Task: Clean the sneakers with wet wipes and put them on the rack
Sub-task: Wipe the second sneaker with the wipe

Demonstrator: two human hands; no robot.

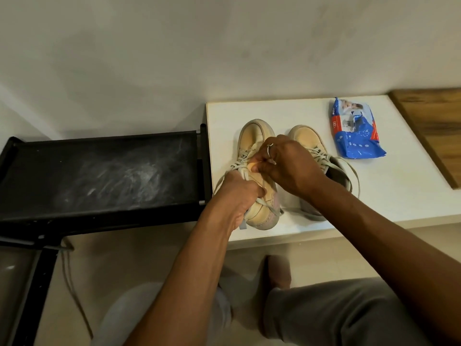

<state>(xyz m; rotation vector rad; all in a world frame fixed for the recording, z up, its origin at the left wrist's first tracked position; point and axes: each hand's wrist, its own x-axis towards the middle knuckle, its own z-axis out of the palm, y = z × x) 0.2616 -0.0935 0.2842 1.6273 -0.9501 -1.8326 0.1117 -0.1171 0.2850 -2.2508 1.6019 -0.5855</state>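
The sneakers stand together on the surface (pixel 399 191), the rack (pixel 99 171) bare. My left fingers (pixel 255 192) grip the left sneaker (pixel 252 136); my right fingers (pixel 264 167) pinch its laces (pixel 243 158). The wipes (pixel 354 128) lie nearby and I hold none, so I judge cleaning hardly begun.

Beyond the fingers (pixel 264 167), a plain off-white wall (pixel 224 46), faintly smudged, in soft even light. Under the fingers, a white bench (pixel 399 196) set against that wall, with a brown wood-grain surface (pixel 434 131) at its far end, well to the right of the fingers. Below the bench and nearer than the fingers, a pale beige floor (pixel 129 260) with a slight sheen.
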